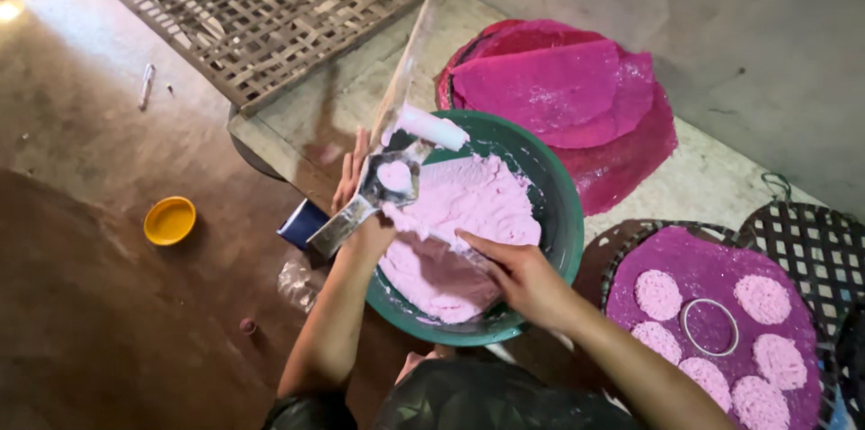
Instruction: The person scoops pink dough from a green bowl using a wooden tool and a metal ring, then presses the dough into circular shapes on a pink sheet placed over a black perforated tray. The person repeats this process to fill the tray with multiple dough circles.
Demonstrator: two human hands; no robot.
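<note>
Two hands work over one green basin (560,214) of pale pink dough (459,223). Her left hand (360,200) grips a metal scoop-like tool (374,191), its long axis slanting from near-left to far-right, dough packed in it. Her right hand (518,272) lies just right of it, fingers curled into the dough. On the right, one purple tray (712,272) holds six pink discs and one ring (710,326).
</note>
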